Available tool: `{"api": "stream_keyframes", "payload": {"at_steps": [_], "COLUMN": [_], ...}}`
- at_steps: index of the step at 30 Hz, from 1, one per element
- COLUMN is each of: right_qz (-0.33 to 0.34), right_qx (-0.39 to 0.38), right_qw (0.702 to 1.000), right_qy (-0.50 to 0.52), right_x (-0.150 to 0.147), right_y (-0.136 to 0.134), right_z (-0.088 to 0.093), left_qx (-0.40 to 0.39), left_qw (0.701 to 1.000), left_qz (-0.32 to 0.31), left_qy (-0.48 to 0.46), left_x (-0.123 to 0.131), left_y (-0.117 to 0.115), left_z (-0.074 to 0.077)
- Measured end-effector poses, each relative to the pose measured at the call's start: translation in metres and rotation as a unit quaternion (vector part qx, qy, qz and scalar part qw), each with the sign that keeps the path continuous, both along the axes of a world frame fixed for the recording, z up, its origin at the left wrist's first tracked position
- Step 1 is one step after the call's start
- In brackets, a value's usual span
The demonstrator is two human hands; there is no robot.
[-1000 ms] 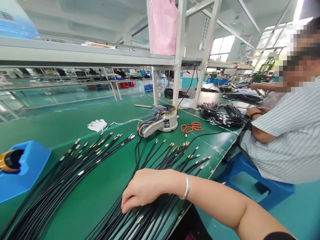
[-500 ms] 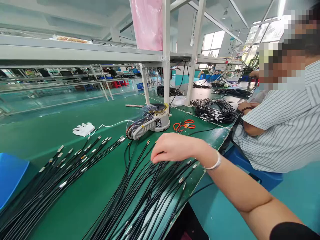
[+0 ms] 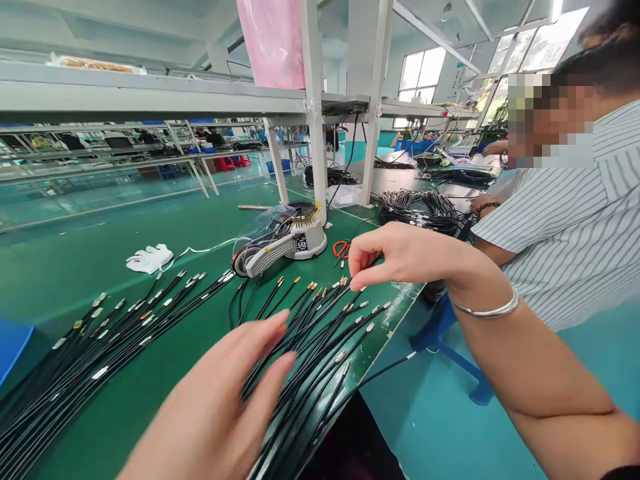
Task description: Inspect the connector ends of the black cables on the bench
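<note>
Over the green bench mat [image 3: 60, 280], head view: left hand [image 3: 215, 407] low in front, fingers [image 3: 273, 333] spread, tips on a fan of black cables [image 3: 305, 360]. Right hand [image 3: 400, 253], wearing a silver bangle [image 3: 485, 311], is over the cable ends, curled, thumb and fingers apart, no pinch visible. Just beyond it lie orange scissors [image 3: 341, 249]; farther left, a tape dispenser [image 3: 285, 240]. To the right sits a co-worker in a striped shirt [image 3: 565, 247].

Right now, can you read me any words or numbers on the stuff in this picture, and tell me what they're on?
No words can be read clearly.
Black label on the tape dispenser: too small to read.
Sign on the wall by the windows: too blurred to read.
</note>
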State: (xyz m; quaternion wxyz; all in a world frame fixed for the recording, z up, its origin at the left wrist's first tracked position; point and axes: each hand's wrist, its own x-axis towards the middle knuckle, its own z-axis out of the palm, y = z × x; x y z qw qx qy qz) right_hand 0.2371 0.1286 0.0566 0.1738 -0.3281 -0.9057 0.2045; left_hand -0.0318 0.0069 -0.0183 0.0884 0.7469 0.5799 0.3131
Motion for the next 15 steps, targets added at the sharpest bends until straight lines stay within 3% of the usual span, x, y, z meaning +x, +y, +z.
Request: {"api": "stream_keyframes", "payload": {"at_steps": [3,6,10,15], "right_qz": [-0.007,-0.053,-0.176,-0.165], "right_qx": [-0.007,-0.034,-0.095,-0.244], "right_qw": [1.000,0.995,0.946,0.894], "right_qy": [0.014,0.081,0.254,0.337], "right_x": [0.011,0.038,0.073,0.074], "right_y": [-0.011,-0.017,-0.016,-0.018], "right_z": [0.009,0.007,-0.029,-0.078], "left_qx": [-0.093,-0.220,-0.297,-0.330], "left_qw": [0.983,0.948,0.901,0.887], "left_qz": [-0.116,-0.120,-0.114,-0.119], "left_qy": [-0.111,-0.198,-0.297,-0.301], "left_x": [0.071,0.112,0.117,0.119], "left_y": [0.041,0.062,0.068,0.071], "left_z": [0.029,0.041,0.030,0.017]}}
